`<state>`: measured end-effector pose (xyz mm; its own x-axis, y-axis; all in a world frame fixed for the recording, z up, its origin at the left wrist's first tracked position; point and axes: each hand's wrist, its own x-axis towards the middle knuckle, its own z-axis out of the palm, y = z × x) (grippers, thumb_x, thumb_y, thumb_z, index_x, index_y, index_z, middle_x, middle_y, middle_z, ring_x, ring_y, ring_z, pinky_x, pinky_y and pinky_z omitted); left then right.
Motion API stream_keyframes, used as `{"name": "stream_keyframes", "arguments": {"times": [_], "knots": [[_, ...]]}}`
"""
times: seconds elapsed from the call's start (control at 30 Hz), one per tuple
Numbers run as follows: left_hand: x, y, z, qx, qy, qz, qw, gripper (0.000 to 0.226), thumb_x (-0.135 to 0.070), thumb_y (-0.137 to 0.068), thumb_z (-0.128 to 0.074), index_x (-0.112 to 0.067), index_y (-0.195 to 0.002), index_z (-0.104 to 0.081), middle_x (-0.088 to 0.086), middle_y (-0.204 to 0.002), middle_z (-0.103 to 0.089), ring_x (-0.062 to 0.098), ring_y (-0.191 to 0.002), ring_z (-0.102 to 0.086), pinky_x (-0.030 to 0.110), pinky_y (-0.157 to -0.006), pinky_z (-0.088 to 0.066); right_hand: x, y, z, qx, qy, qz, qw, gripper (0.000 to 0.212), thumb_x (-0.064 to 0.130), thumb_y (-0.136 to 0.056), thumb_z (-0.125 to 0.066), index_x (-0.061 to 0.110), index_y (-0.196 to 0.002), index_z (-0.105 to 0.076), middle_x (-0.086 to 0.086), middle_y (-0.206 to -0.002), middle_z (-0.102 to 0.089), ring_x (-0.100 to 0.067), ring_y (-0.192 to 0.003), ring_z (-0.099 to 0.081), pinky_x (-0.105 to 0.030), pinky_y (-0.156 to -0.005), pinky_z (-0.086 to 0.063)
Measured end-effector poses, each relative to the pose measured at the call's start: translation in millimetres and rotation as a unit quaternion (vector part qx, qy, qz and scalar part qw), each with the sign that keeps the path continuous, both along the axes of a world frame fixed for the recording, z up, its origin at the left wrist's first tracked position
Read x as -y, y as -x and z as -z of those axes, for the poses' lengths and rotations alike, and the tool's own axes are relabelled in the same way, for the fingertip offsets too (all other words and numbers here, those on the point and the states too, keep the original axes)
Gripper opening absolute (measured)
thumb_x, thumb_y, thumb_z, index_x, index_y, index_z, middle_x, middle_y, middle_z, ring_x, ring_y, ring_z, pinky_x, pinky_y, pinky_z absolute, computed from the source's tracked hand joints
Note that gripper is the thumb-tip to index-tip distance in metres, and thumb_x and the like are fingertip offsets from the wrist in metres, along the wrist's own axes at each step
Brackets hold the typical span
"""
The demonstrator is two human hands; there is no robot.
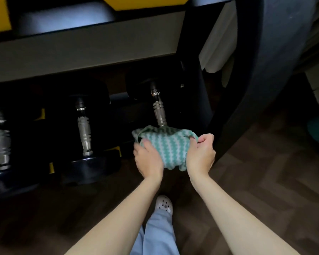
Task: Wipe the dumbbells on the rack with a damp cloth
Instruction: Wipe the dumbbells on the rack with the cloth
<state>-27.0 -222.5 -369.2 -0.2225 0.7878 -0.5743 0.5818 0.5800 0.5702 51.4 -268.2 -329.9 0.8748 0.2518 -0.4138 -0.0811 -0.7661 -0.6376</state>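
Seen from the head: clamped on the striped cloth (pixel 166 146) with left hand (pixel 148 159) and right hand (pixel 201 153); draped over the near head of the rightmost dumbbell (pixel 158 109), low on the rack (pixel 81 46). Dim, so perhaps bunched: could skip patches, or pull the weight onto the foot (pixel 164 205).

The cloth (pixel 166 150) is a soft, nubby knit, totally matt. The dumbbell handles (pixel 159 111) are shiny ridged metal, and the heads (pixel 88 162) look like dark rubber or plastic with a slight sheen. The floor (pixel 265 172) is dull-finish wood, and the clog (pixel 164 204) looks like smooth matt plastic.
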Motion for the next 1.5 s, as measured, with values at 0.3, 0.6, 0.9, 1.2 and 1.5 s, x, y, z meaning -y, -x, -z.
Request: {"name": "stream_keyframes", "arguments": {"times": [0.3,0.6,0.9,1.2,1.5], "knots": [[13,-2,0,-0.163,-0.403,0.575,0.693,0.04,-0.027,-0.091,-0.035,-0.005,-0.122,-0.046,0.012,-0.113,-0.063,0.027,-0.101,-0.059,0.041,-0.1,-0.034,13,-22,10,-0.221,-0.072,0.142,0.962,0.015,0.008,-0.092,-0.048,0.011,-0.08,-0.055,-0.007,-0.068,-0.055,-0.014,-0.056,-0.051,-0.029,-0.058,-0.049],[13,-51,-23,-0.319,-0.305,0.79,0.425,0.051,-0.025,-0.098,-0.022,0.001,-0.135,-0.043,0.024,-0.138,-0.044,0.039,-0.128,-0.041,0.05,-0.109,-0.021,68,-30,22,-0.439,-0.217,0.299,0.819,0.04,-0.008,-0.097,-0.025,-0.009,-0.135,-0.038,-0.028,-0.133,-0.048,-0.038,-0.124,-0.048,-0.042,-0.1,-0.04],[26,-114,-5,-0.418,-0.126,0.855,0.279,0.05,-0.031,-0.097,-0.042,-0.01,-0.142,-0.033,0.016,-0.144,-0.037,0.037,-0.135,-0.031,0.053,-0.112,-0.017,79,-40,21,-0.469,-0.24,0.265,0.808,0.041,-0.005,-0.098,-0.03,0.0,-0.137,-0.042,-0.018,-0.138,-0.048,-0.032,-0.129,-0.045,-0.043,-0.11,-0.034],[1,-56,-21,-0.254,-0.315,0.776,0.484,0.046,-0.024,-0.096,-0.03,0.0,-0.129,-0.051,0.02,-0.13,-0.054,0.033,-0.123,-0.048,0.042,-0.114,-0.021,58,-33,-3,-0.398,-0.312,0.188,0.842,0.043,-0.014,-0.092,-0.029,-0.003,-0.127,-0.051,-0.012,-0.12,-0.061,-0.021,-0.112,-0.059,-0.031,-0.099,-0.045],[17,42,5,0.066,-0.222,0.317,0.92,0.05,-0.033,-0.099,-0.018,-0.005,-0.137,-0.034,0.012,-0.133,-0.04,0.018,-0.122,-0.036,0.023,-0.104,-0.025,23,17,-21,-0.248,-0.242,-0.233,0.909,0.057,-0.02,-0.08,-0.036,0.017,-0.116,-0.062,0.007,-0.127,-0.053,-0.004,-0.128,-0.044,-0.003,-0.102,-0.029]]}}
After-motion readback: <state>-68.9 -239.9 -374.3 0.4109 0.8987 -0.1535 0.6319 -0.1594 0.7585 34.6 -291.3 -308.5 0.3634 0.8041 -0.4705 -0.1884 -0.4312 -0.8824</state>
